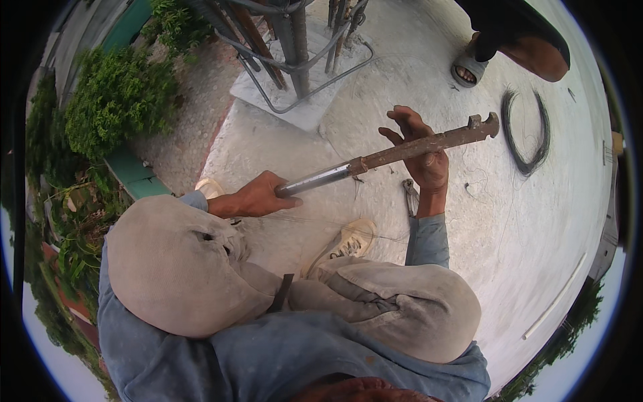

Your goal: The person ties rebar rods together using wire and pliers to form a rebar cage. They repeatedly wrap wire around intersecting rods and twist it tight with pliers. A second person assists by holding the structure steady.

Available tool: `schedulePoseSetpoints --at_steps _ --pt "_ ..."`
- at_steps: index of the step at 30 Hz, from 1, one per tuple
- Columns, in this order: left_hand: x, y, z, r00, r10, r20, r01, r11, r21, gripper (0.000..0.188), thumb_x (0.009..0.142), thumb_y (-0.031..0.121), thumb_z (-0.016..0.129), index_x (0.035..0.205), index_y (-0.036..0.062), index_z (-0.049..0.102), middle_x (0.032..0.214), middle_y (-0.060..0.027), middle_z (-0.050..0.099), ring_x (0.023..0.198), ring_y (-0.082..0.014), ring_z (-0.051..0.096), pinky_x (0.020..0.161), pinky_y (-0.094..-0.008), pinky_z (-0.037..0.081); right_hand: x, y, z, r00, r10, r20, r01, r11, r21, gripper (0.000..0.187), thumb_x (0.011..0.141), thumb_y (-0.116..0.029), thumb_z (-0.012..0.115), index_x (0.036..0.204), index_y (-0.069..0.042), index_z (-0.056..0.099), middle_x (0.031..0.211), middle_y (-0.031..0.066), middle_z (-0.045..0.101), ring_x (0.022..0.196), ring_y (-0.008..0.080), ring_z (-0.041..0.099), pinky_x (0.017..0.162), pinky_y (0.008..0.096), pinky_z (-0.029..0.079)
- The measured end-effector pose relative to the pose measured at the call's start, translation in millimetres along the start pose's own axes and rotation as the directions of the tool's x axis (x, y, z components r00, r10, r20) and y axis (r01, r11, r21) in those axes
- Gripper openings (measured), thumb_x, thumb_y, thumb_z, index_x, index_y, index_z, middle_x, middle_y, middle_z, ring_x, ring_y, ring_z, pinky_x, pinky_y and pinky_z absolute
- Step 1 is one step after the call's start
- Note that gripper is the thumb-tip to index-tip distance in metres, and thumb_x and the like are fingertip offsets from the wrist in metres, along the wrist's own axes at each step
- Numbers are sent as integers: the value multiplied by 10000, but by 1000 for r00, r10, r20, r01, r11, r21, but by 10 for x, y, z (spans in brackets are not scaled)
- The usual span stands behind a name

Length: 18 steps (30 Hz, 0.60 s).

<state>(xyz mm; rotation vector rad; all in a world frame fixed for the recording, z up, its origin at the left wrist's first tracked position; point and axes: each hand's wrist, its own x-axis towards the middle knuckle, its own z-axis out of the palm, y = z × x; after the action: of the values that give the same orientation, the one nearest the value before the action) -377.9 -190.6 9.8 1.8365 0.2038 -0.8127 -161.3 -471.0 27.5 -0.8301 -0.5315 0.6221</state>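
My left hand (258, 194) is closed around the shiny pipe end of a rebar bending bar (395, 154). The bar slants up to the right and ends in a rusty hooked head. Across my right palm lies its rusty flat part; my right hand (425, 164) has its fingers spread, not wrapped round the metal. Beside my right wrist, a pair of pincers (410, 197) rests on the pale concrete, partly hidden by the arm. Thin loose tie wires (315, 220) stretch over the floor between my feet.
Upright rebar with bent stirrups (295, 60) rises from a concrete base ahead. A coil of black tie wire (526, 134) lies at right. Another person's sandalled foot (467, 70) stands at the far right. Green bushes (120, 100) grow past the slab's left edge.
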Motion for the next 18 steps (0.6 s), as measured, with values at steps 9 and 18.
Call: schedulePoseSetpoints --at_steps 9,18 --pt "-147 -143 -75 965 160 -206 -149 987 67 294 932 269 787 830 -2 737 578 -80 581 517 -158 484 533 -380 398 1058 415 129 899 -84 430 407 -203 -890 402 851 -74 760 1246 -110 692 1226 60 677 1234 263 617 1149 498 433" --pt "-124 -33 -55 957 216 -194 -164 954 251 245 890 249 801 800 36 721 655 -168 651 562 -359 588 580 -448 466 1115 474 188 885 51 462 458 -261 -849 124 870 -155 746 930 -95 655 837 73 633 867 271 643 973 446 474"
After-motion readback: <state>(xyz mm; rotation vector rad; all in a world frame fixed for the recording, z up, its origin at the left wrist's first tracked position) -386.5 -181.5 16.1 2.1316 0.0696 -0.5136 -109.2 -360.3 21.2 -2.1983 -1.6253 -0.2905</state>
